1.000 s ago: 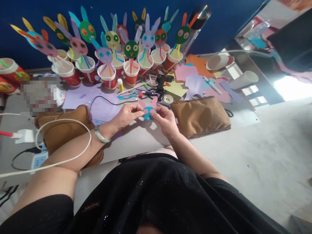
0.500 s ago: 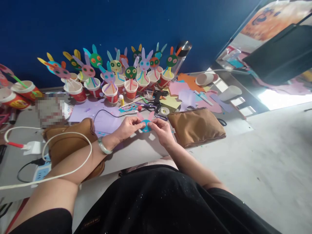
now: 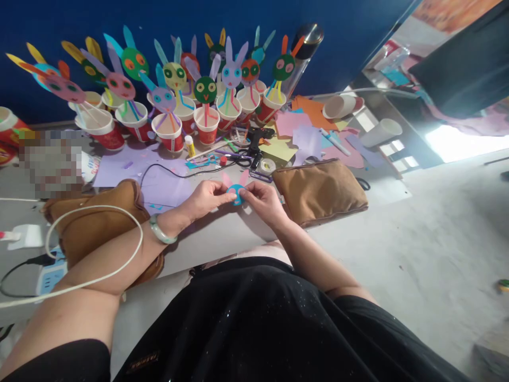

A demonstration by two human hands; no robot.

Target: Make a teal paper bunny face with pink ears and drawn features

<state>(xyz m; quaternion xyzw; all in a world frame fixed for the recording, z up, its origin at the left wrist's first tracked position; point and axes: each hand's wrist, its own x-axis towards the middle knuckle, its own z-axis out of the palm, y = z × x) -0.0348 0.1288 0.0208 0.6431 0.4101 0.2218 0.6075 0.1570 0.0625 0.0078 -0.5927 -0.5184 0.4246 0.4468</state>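
Between my two hands is a small blue paper rabbit face (image 3: 237, 199) with two upright pink ears. My left hand (image 3: 207, 200) pinches its left side with thumb and fingers. On the other side, my right hand (image 3: 263, 200) grips the right edge the same way, its thumb over the front. The thumbs cover part of the face. Just beyond lie a roll of tape (image 3: 266, 166), black-handled scissors (image 3: 241, 157) and a black glue gun (image 3: 260, 139). A glue stick (image 3: 190, 146) stands farther left.
Several red-and-white paper cups (image 3: 207, 127) holding paper rabbits on straws line the blue wall. Brown cushions lie left (image 3: 99, 223) and right (image 3: 322, 191). A white cable (image 3: 140, 241) loops over my left forearm. Coloured paper sheets (image 3: 163, 185) and a steel-capped bottle (image 3: 302, 58) are on the table.
The camera view has shifted, so the cups appear higher and farther left. Both hands keep hold of the paper rabbit face, with little change in grip.
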